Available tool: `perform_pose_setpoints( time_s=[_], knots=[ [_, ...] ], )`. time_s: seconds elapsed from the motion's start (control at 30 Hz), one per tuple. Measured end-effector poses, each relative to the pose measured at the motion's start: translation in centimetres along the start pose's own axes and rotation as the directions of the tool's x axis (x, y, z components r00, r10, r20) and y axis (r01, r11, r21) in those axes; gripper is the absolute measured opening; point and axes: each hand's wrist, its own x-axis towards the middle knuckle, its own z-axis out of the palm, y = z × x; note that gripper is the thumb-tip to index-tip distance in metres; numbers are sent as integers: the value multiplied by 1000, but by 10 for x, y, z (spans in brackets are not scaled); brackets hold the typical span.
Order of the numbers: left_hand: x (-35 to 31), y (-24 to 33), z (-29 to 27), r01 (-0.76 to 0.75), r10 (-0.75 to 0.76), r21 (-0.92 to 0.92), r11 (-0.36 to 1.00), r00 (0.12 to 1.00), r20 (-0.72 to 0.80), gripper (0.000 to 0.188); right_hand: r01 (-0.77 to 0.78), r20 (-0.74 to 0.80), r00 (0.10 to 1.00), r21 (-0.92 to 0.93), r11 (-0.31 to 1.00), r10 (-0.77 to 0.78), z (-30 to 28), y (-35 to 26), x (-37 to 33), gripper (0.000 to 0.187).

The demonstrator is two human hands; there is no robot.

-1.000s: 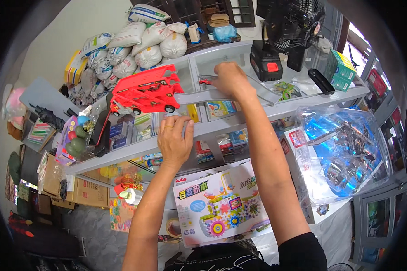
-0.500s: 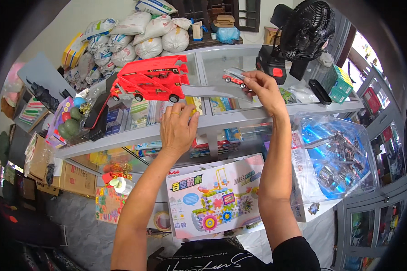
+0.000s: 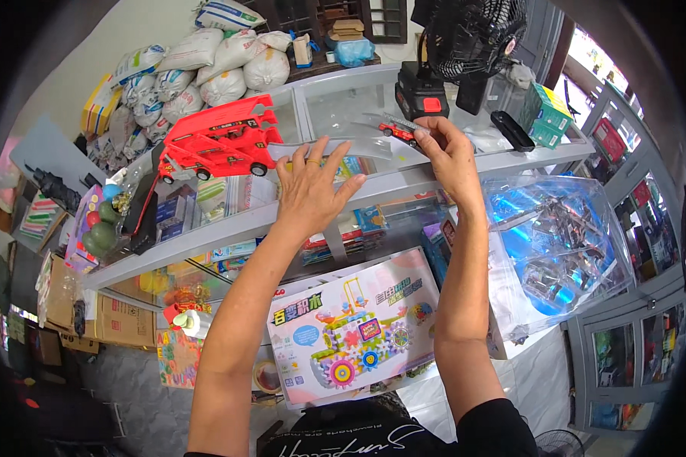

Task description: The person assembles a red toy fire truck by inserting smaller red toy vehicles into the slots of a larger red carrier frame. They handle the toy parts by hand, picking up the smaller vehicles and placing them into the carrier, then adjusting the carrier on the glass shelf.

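On the glass counter stands a red toy carrier truck with open tiers and black wheels. A pale grey ramp stretches to the right from its rear. Pinched in my right hand, a small red toy fire truck with a grey ladder on top is held at the ramp's right end. My left hand is spread open with nothing in it, fingertips over the ramp near the carrier's rear. Whether those fingertips touch the ramp, I cannot tell.
A black fan on a black base, a green box and a black case stand at the counter's right. Nearer me lie a building-block toy box and a clear-wrapped blue package. Sacks are piled behind.
My left hand has moved right from beside the carrier to the ramp, and its fingers have spread. My right hand still holds the fire truck. The whole view has shifted slightly.
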Motion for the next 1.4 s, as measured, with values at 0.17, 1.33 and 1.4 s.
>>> perform_pose_setpoints(
  time_s=[0.17, 1.33, 1.4],
  knots=[
    [0, 2, -2, 18, -18, -4, 1000, 999, 34, 59, -83, 29, 996, 177, 981, 79, 10, -9, -10, 22],
    [5, 8, -10, 1, 1, -46, 999, 999, 40, 53, -8, 22, 1000, -135, 991, 11, -7, -16, -17, 21],
    [4, 8, -9, 2, 0, -45, 999, 999, 34, 53, -1, 69, 998, -141, 990, 10, -6, -14, -19, 21]
  ],
)
